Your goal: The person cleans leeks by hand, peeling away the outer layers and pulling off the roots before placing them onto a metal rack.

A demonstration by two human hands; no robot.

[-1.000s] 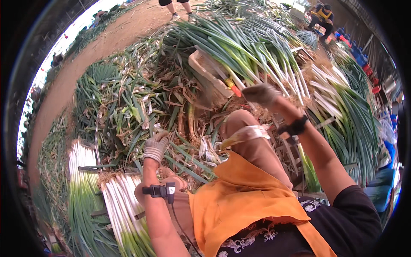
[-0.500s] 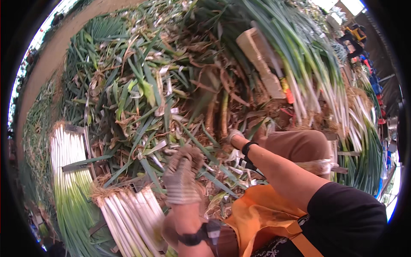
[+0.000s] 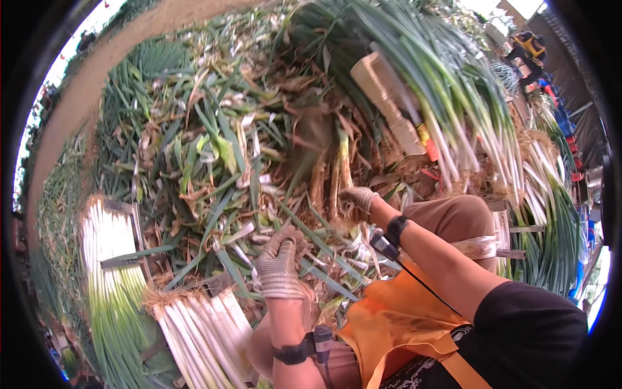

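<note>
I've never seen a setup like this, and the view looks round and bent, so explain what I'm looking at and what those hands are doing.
There is no machine here: these are a person's own hands in greyish knitted gloves. A wide fisheye camera on the head looks down, which bends straight edges toward the rim.

In front lies a heap of loose green and dry brown leaves. At the lower left are bundled long white-stemmed, green-leaved stalks; more lie at the upper right, by a pale, blocky trough.

The right hand is at the root end of a pale-brown, dry-skinned stalk; its grip is unclear. The left hand is above the leaves, fingers bent; whether it holds anything can't be seen.
</note>
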